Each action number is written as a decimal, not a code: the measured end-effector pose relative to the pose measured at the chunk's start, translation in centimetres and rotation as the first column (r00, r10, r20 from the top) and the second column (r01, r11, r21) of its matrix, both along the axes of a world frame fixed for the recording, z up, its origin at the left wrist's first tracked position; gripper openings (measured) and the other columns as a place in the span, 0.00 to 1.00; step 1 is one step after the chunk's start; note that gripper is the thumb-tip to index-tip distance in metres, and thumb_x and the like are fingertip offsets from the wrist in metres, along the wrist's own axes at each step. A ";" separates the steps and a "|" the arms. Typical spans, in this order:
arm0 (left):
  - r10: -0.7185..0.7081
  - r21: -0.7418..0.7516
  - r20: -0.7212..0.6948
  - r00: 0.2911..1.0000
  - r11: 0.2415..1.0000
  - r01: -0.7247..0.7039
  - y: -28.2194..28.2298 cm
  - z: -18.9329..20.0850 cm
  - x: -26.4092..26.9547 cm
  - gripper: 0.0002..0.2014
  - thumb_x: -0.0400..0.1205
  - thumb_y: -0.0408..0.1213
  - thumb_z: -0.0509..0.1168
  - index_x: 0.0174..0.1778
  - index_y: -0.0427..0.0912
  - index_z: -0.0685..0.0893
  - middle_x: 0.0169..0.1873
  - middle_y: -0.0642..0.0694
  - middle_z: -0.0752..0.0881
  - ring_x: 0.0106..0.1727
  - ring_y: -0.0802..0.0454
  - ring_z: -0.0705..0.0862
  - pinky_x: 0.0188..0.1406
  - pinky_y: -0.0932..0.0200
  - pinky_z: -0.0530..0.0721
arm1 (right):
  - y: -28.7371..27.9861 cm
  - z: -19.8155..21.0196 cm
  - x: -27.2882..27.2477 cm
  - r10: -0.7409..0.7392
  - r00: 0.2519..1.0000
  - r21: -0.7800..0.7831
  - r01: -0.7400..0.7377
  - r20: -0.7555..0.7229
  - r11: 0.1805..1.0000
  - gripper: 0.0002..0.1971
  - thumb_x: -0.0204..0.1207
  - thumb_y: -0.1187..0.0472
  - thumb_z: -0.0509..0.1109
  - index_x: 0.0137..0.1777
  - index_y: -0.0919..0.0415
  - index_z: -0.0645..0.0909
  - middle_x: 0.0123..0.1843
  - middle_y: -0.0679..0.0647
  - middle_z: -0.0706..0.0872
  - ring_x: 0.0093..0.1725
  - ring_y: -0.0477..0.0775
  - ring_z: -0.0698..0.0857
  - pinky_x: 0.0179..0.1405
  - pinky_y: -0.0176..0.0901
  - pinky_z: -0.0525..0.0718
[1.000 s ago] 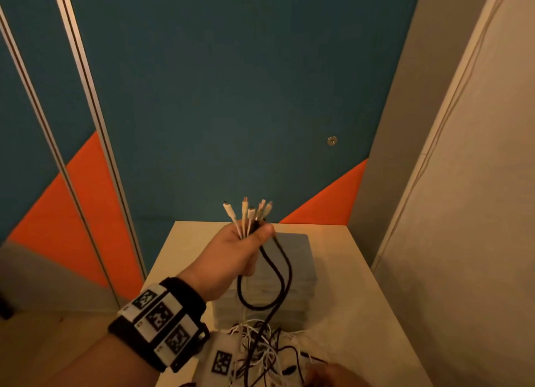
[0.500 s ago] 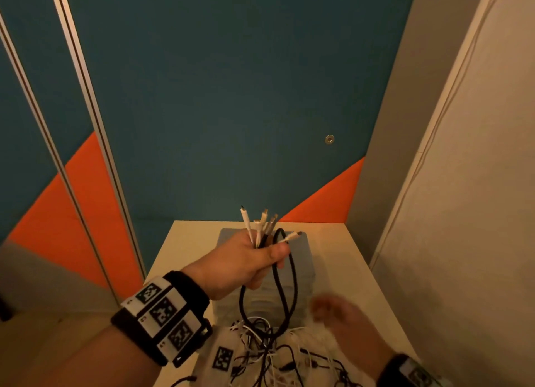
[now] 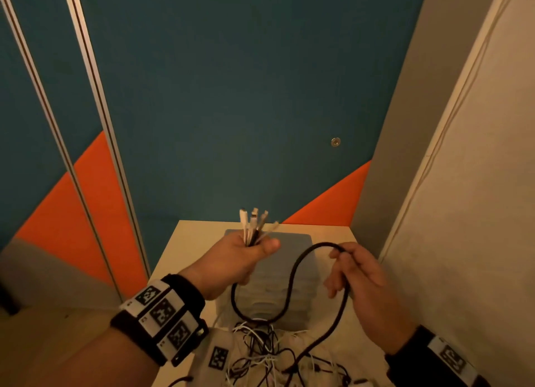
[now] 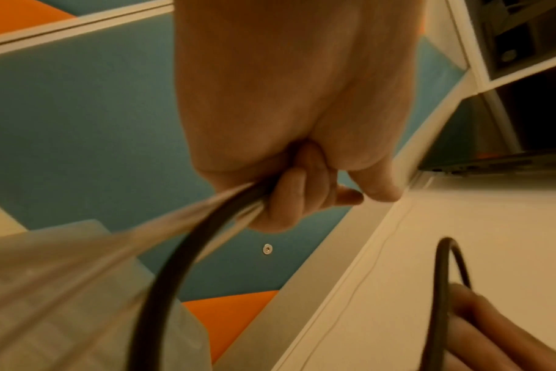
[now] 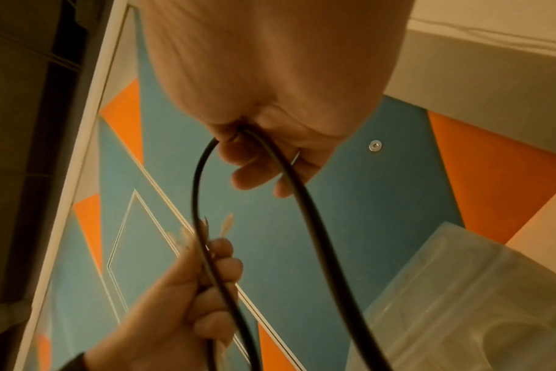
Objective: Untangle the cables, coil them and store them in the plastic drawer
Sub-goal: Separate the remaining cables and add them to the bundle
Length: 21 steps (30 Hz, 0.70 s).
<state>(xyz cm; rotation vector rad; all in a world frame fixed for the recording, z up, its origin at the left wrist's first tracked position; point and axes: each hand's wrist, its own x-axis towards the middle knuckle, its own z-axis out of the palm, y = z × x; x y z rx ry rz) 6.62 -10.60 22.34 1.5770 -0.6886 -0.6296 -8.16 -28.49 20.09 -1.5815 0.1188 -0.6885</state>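
Note:
My left hand [image 3: 246,253] is raised over the table and grips a bundle of cable ends [image 3: 254,223], white and dark plugs sticking up out of the fist. A thick black cable [image 3: 292,276] drops from that fist, loops down and rises to my right hand [image 3: 351,266], which pinches it at the top of its arch. In the right wrist view the black cable [image 5: 302,200] runs out of the curled fingers. A tangle of thin black and white cables [image 3: 266,349] lies on the table below. The translucent plastic drawer unit [image 3: 292,242] stands behind the hands.
The small beige table [image 3: 191,233] sits in a corner: a teal and orange wall behind, a pale wall [image 3: 463,213] close on the right. A printed marker tag [image 3: 219,357] lies at the table's near edge among the cables.
My right hand has come up from the table's near edge and taken hold of the black cable, drawing its loop out to the right. The left hand stays raised with the plugs.

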 end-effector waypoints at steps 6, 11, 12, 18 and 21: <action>0.193 -0.203 -0.229 0.954 0.949 -0.241 0.0 0.9 1.4 0.18 0.87 0.52 0.60 0.33 0.49 0.68 0.24 0.50 0.63 0.22 0.55 0.58 0.21 0.61 0.57 | -1.5 -2.7 -2.4 0.306 0.921 0.001 -0.315 -0.240 0.949 0.15 0.73 0.47 0.71 0.41 0.60 0.88 0.35 0.64 0.87 0.38 0.61 0.86 0.48 0.51 0.83; 0.082 -0.227 -0.199 0.977 0.966 -0.127 -0.3 1.5 0.7 0.21 0.85 0.57 0.56 0.32 0.49 0.66 0.26 0.49 0.61 0.24 0.53 0.57 0.24 0.58 0.57 | -1.4 -4.6 -2.3 0.256 0.735 -0.210 -0.477 -0.628 0.854 0.12 0.83 0.49 0.63 0.48 0.41 0.90 0.54 0.40 0.90 0.58 0.41 0.86 0.62 0.35 0.79; 0.059 -0.222 -0.188 0.980 0.970 -0.101 -0.5 1.4 0.4 0.21 0.84 0.58 0.57 0.31 0.49 0.65 0.26 0.50 0.61 0.24 0.53 0.58 0.23 0.58 0.59 | -1.3 -4.2 -1.8 0.230 0.765 -0.228 -0.441 -0.601 0.868 0.12 0.83 0.51 0.63 0.49 0.39 0.89 0.54 0.36 0.89 0.58 0.37 0.85 0.60 0.30 0.78; -0.053 -0.201 -0.106 0.993 0.979 0.030 -2.1 0.7 -2.1 0.20 0.80 0.58 0.59 0.30 0.48 0.67 0.23 0.51 0.63 0.23 0.54 0.59 0.22 0.61 0.59 | 0.7 0.8 1.9 0.021 0.991 -0.340 -0.066 -0.133 0.938 0.10 0.79 0.54 0.68 0.59 0.44 0.83 0.52 0.41 0.88 0.55 0.43 0.85 0.56 0.35 0.80; -0.055 -0.168 -0.051 0.997 0.985 0.045 -2.7 0.3 -3.1 0.19 0.82 0.54 0.60 0.31 0.46 0.70 0.22 0.51 0.67 0.22 0.55 0.61 0.22 0.59 0.59 | 2.1 3.6 2.6 -0.043 0.997 -0.526 0.072 0.067 0.847 0.15 0.78 0.50 0.66 0.65 0.44 0.80 0.57 0.41 0.82 0.61 0.48 0.82 0.61 0.35 0.78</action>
